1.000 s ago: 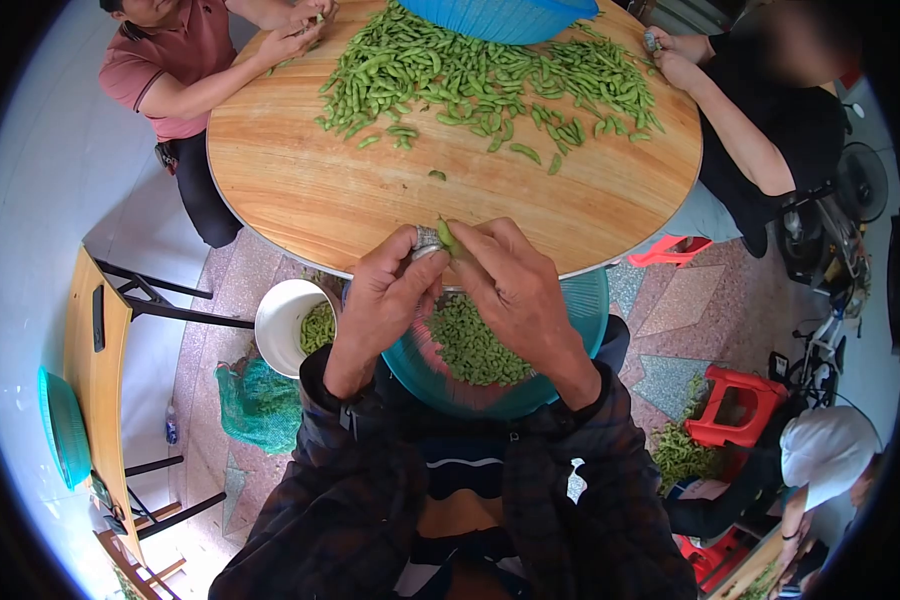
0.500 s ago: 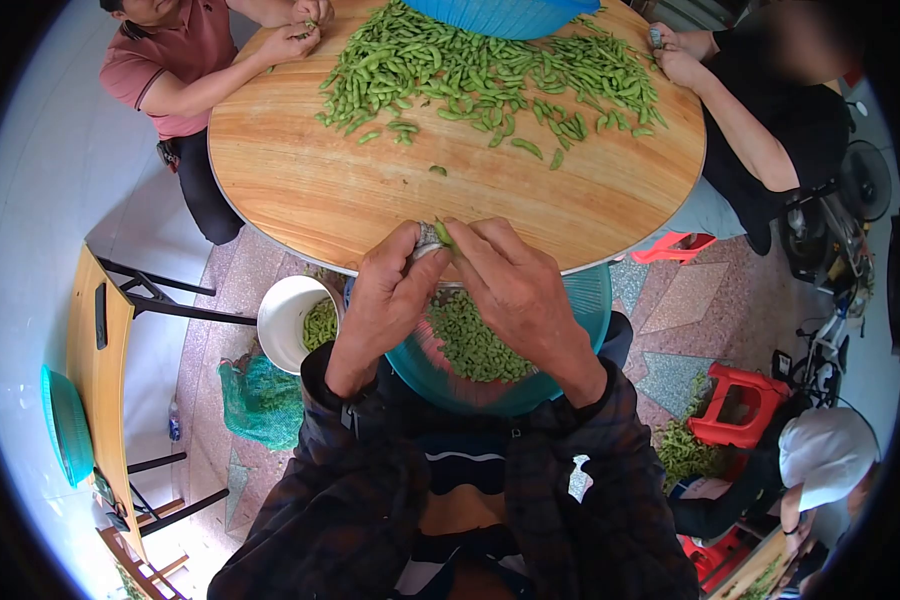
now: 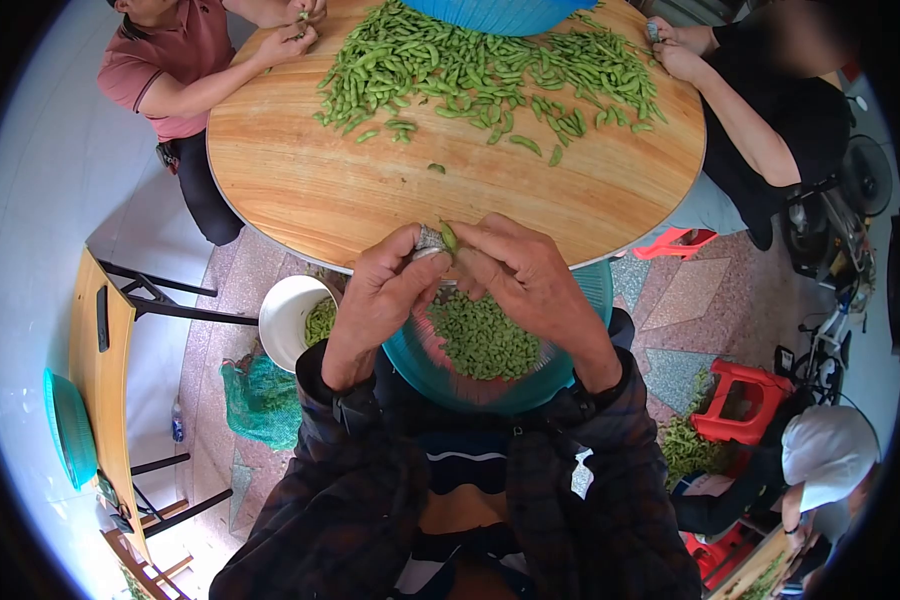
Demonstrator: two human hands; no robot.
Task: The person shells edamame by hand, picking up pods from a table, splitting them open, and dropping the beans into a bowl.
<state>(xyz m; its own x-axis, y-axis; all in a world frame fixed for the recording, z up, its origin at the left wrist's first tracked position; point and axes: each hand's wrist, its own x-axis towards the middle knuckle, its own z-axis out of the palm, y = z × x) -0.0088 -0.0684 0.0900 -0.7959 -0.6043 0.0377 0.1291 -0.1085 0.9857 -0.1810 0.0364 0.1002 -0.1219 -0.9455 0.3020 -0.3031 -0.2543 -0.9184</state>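
Note:
A green edamame pod (image 3: 449,237) is pinched between my two hands, above the near edge of the round wooden table (image 3: 360,200). My left hand (image 3: 385,290) is closed at the pod's left side, with silvery-grey wrapping on its index fingertip and thumb tip. From the other side my right hand (image 3: 530,285) grips the pod between thumb and fingers. Below them, in my lap, a teal basin (image 3: 420,375) contains shelled green beans (image 3: 485,338). A large heap of edamame pods (image 3: 410,70) covers the far part of the table.
A blue basket (image 3: 500,15) stands behind the heap. To the left are a white bucket (image 3: 285,325), a green mesh bag (image 3: 260,405) and a side table (image 3: 115,400). Co-workers sit at both sides; another person bends near a red stool (image 3: 740,402) at lower right.
My right hand has shifted slightly right, its fingers curling more around the pod. The pod now stands more visible between my fingertips. My left hand has barely moved.

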